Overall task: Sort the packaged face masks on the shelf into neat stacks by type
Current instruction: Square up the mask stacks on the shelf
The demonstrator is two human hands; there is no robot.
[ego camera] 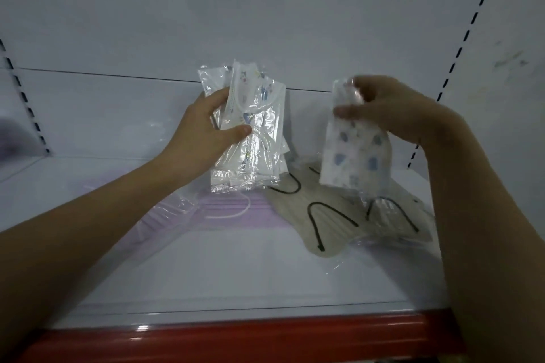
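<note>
sorting by type, left hand (pixel 212 121) grips a bundle of printed masks (pixel 253 127) at centre frame; right hand (pixel 386 109) pinches one matching printed mask (pixel 354 153), likely to join it.

L hand (pixel 203 124) gripping mask packs (pixel 253 138), R hand (pixel 392 109) pinching one (pixel 354 153)

Soft, even, cool light is filling the scene, leaving the white shelf (pixel 224 268) and back wall (pixel 265 9) looking pale and low in contrast. Shadows are staying faint. Glare is glinting off the clear wrappers (pixel 259 132) and the red shelf edge (pixel 236 336). The right hand (pixel 392 109) and its mask packet (pixel 354 153) are smearing with motion blur. Wide-angle distortion is bending the slotted uprights (pixel 460 50) at the edges.
</note>
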